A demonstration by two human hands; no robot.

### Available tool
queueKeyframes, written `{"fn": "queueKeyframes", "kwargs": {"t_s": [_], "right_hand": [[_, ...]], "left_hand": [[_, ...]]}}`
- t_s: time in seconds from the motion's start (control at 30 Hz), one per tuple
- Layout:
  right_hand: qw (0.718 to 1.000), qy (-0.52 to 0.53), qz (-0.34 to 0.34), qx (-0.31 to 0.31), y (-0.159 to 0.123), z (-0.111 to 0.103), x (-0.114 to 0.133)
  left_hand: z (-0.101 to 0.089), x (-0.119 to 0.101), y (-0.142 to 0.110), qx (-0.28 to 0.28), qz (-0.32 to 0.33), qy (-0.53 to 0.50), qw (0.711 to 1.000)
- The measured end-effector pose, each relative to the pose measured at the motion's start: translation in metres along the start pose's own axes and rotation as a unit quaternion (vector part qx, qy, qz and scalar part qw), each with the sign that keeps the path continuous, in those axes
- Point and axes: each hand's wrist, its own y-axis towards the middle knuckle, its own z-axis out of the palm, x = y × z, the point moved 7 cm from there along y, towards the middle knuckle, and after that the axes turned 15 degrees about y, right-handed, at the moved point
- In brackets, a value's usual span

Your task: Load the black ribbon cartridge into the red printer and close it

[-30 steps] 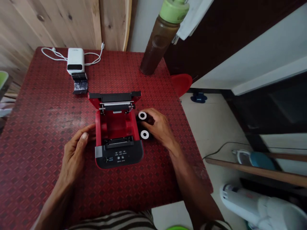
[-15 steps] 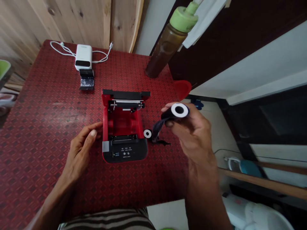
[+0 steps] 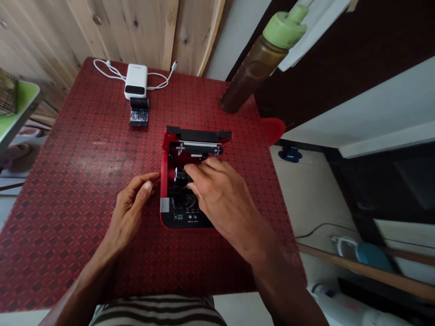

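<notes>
A small red and black label printer [image 3: 163, 181] sits on the table with its lid [image 3: 199, 136] raised. My right hand [image 3: 220, 190] reaches over the printer's right side, its fingers closed round a black ribbon roll [image 3: 181, 175] inside the open bay. One end of the roll's white core shows at the left; the rest is under my fingers. Dark film [image 3: 185, 197] hangs from the roll over the front of the bay. At the printer's left wall is my left hand [image 3: 134, 203], fingers stretched out and the tips touching or nearly touching the wall. It holds nothing.
Behind the printer lie a white power bank [image 3: 136, 79], a white cable [image 3: 158, 86] and a black roll with a loose flap [image 3: 139, 113]. A tall brown bottle with a green cap [image 3: 253, 70] stands at the back right. The patterned red table [image 3: 84, 217] ends on the right above the floor.
My right hand has carried the ribbon roll left and down from beside the printer into its open bay. My left hand stays by the left wall. The view has shifted slightly.
</notes>
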Motion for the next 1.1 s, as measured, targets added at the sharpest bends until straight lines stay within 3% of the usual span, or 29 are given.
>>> {"fn": "queueKeyframes", "kwargs": {"t_s": [0.3, 0.57, 0.77, 0.83, 0.93, 1.1], "right_hand": [[0.996, -0.001, 0.053, 0.069, 0.022, 0.023, -0.015], [0.996, 0.039, 0.05, 0.064, 0.028, 0.034, -0.02], [0.986, 0.166, 0.004, -0.027, -0.002, 0.0, -0.02], [0.979, 0.201, -0.031, -0.021, -0.015, -0.01, -0.019], [0.975, 0.215, -0.061, -0.011, -0.025, -0.013, -0.017], [0.971, 0.22, -0.086, -0.026, -0.018, -0.006, -0.012]], "left_hand": [[0.0, 0.003, 0.0, 0.011, -0.017, -0.007, 1.0], [-0.001, 0.006, 0.001, 0.011, -0.026, -0.008, 1.0], [-0.001, 0.006, 0.001, 0.007, -0.026, -0.007, 1.0], [0.0, 0.007, 0.0, 0.014, -0.032, -0.011, 0.999], [0.002, 0.007, 0.0, 0.017, -0.033, -0.013, 0.999], [0.002, 0.008, 0.001, 0.01, -0.028, -0.007, 1.0]]}}
